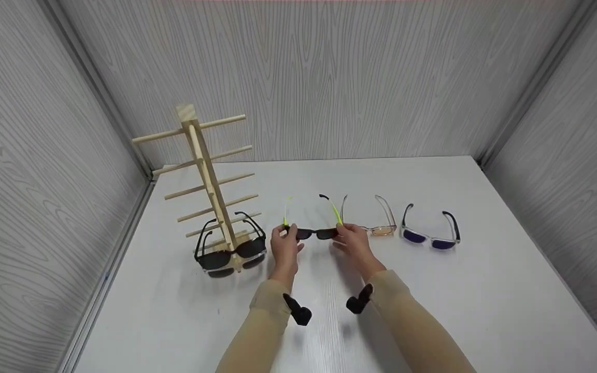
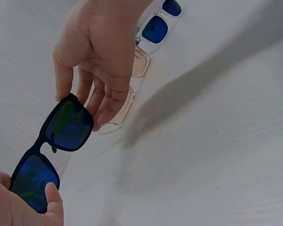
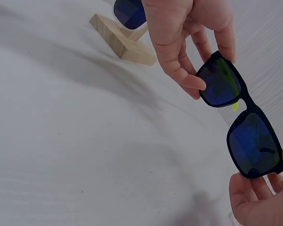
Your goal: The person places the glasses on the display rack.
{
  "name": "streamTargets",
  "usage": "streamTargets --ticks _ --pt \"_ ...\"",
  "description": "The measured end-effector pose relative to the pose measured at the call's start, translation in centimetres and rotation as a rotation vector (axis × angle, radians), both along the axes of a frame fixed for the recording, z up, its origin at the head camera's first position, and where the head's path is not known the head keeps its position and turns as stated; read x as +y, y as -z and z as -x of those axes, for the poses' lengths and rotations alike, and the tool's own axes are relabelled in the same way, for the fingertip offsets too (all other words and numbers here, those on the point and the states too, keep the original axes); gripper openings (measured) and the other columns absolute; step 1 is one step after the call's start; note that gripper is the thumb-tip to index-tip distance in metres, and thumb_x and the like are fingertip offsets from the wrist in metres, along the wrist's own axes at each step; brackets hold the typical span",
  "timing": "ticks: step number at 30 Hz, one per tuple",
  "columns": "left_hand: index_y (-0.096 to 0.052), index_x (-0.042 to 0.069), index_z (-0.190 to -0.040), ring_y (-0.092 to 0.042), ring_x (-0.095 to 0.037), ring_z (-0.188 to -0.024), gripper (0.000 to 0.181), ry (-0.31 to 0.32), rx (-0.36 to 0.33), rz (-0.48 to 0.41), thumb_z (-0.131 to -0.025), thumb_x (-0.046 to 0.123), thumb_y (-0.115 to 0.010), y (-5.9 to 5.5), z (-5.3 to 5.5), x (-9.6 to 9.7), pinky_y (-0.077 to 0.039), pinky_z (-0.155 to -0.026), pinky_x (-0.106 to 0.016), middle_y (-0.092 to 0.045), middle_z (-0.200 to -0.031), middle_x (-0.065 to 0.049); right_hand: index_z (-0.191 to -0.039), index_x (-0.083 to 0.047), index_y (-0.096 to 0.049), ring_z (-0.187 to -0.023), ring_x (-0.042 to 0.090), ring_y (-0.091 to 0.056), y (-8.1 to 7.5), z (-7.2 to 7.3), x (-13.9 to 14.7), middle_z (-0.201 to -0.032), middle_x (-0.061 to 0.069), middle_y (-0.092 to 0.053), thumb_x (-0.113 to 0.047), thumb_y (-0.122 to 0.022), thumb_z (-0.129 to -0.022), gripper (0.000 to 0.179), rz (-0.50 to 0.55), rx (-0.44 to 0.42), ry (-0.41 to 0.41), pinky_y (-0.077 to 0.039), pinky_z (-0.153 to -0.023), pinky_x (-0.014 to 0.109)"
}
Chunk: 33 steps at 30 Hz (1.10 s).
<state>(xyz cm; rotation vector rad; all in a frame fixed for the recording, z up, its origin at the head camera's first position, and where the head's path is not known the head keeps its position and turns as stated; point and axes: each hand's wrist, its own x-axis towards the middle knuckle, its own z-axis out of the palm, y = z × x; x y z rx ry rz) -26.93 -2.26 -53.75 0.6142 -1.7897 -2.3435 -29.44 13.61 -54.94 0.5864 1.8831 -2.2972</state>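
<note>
Both hands hold a pair of sunglasses (image 1: 325, 234) with a black front, dark lenses and yellow-green temples, which stand unfolded and point away from the body. My left hand (image 1: 284, 248) pinches the left end of the front by the hinge. At the opposite end, my right hand (image 1: 353, 242) grips the other hinge corner between thumb and fingers. Blue and green reflections show on the lenses of the sunglasses (image 2: 70, 125) in the left wrist view. Just beyond the right hand lie clear-framed glasses (image 1: 383, 231) with peach-tinted lenses, partly hidden by that hand.
Left of the hands stands a wooden rack (image 1: 210, 181) with several pairs of pegs. Black sunglasses (image 1: 216, 259) hang low on it, above another pair with a clear frame (image 1: 221, 273). Clear-framed glasses with blue lenses (image 1: 442, 244) lie at the right. Panelled walls (image 1: 319, 77) enclose the white table (image 1: 485, 300).
</note>
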Motion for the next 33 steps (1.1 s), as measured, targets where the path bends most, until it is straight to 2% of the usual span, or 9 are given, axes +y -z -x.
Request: streamTargets --ticks 7,13,29,33 --pt "-0.048 -0.001 -0.12 -0.058 -0.033 -0.093 0.033 0.008 0.033 -0.018 -0.095 0.019 -0.053 -0.4 -0.5 0.1 -0.054 -0.069 -0.036 -0.055 -0.105 -0.023 -0.118 0.002 -0.052 -0.093 0.024 -0.061 -0.7 -0.7 0.3 -0.104 0.015 -0.06 -0.017 -0.055 -0.094 0.03 0.036 -0.008 0.007 -0.05 -0.083 0.036" --pt "-0.047 -0.001 -0.122 -0.058 -0.035 -0.098 0.035 0.035 0.042 -0.002 -0.095 0.02 -0.054 -0.8 -1.0 0.2 -0.054 -0.071 -0.036 -0.056 -0.106 -0.021 -0.116 0.001 -0.051 -0.094 0.023 -0.061 -1.1 -1.2 0.7 -0.104 0.015 -0.06 -0.017 -0.054 -0.095 0.028 0.059 0.004 0.007 -0.05 -0.082 0.036" --pt "-0.049 0.002 -0.122 -0.062 -0.033 -0.093 0.035 0.105 0.119 0.056 -0.094 0.021 -0.056 -2.1 -2.8 -0.3 -0.055 -0.07 -0.035 -0.053 -0.104 -0.019 -0.115 0.001 -0.052 -0.093 0.025 -0.061 -2.3 -3.1 1.3 -0.099 0.012 -0.06 -0.016 -0.058 -0.093 0.028 0.1 0.152 -0.035 -0.049 -0.085 0.041" --pt "-0.05 0.003 -0.123 -0.062 -0.034 -0.095 0.035 0.124 0.112 0.058 -0.093 0.021 -0.057 -2.6 -3.4 -0.5 -0.055 -0.07 -0.034 -0.053 -0.104 -0.018 -0.117 0.002 -0.052 -0.092 0.024 -0.061 -2.6 -3.5 1.5 -0.098 0.011 -0.061 -0.015 -0.057 -0.093 0.029 0.113 0.158 -0.043 -0.049 -0.085 0.04"
